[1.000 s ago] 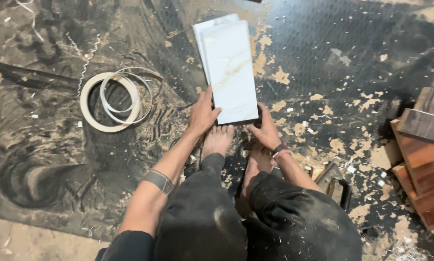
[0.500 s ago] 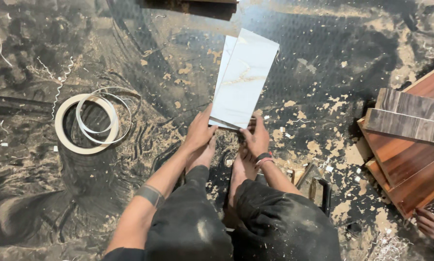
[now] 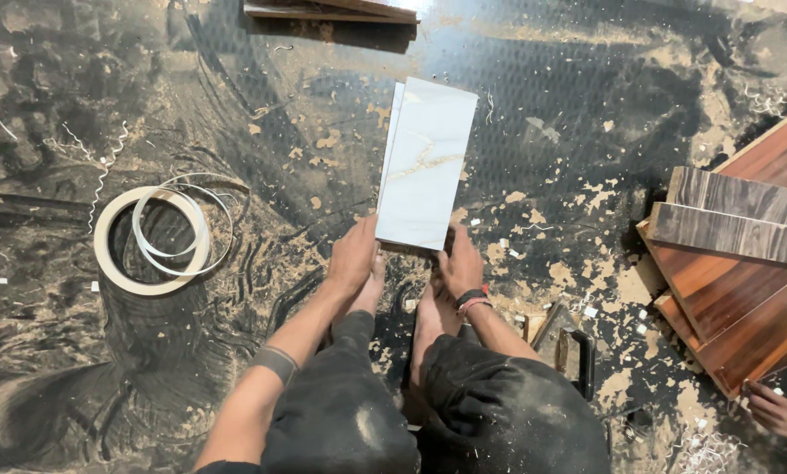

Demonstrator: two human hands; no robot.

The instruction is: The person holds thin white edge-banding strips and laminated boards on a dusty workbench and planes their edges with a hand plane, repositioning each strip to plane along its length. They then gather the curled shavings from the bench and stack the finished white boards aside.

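Marble-look panels (image 3: 424,167) stacked flat on the dusty floor (image 3: 586,105), front of the feet. Left hand (image 3: 354,259) and right hand (image 3: 457,263) clamp the near edge. Edging roll (image 3: 148,239) well left. Square edges flush, grip even.

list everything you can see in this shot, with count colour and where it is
marble-look panels: two stacked, white with a tan vein, centre of the floor, held at the near end
edge-banding coil: one, cream, with loose white loops inside, left on the floor
wooden boards: several, reddish brown and grey-brown, stacked at right
dark board: one, brown, top edge
black-handled tool: one, by the right knee
sawdust and shavings: scattered, tan, on the black floor
another person's hand: one, bottom right corner
left hand: on the panels' left near corner
right hand: on the panels' right near corner
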